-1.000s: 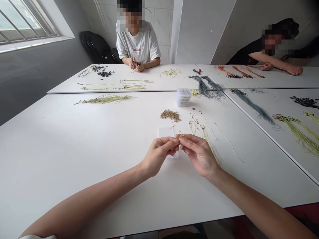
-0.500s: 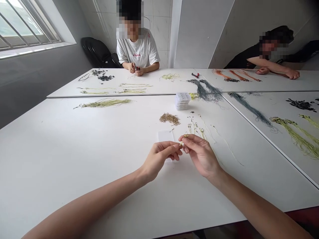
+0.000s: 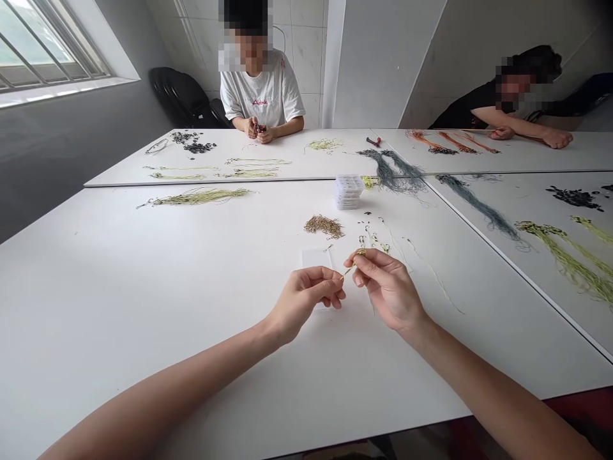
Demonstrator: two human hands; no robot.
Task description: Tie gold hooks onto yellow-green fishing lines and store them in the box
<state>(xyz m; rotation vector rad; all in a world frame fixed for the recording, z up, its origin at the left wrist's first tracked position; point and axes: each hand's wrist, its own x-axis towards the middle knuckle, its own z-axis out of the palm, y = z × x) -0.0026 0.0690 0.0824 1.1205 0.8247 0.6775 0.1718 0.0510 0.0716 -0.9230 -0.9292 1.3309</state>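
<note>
Above a flat clear plastic box (image 3: 316, 259), my left hand (image 3: 306, 294) pinches one end of a short piece of yellow-green line (image 3: 348, 271) between thumb and fingertips. My right hand (image 3: 385, 281) is closed on a gold fish hook (image 3: 360, 253) tied to that line, which is stretched between both hands. A thin tail of line hangs below my right palm. Just beyond the fingers lie several hooks tied with yellow-green line (image 3: 383, 246). A single small metal piece (image 3: 328, 248) rests at the box's far edge. The fingers partly hide what they hold.
Beyond my hands are a pile of gold hooks (image 3: 324, 225) and stacked clear boxes (image 3: 348, 191). Bundles of yellow-green line (image 3: 201, 197) and grey line (image 3: 481, 207) lie on the white tables (image 3: 143, 287). Two people sit across: one in a white shirt (image 3: 262, 89), one in black (image 3: 462, 108).
My hands have drawn slightly apart, so more line shows between them. The right hand has risen a little. The view has shifted slightly.
</note>
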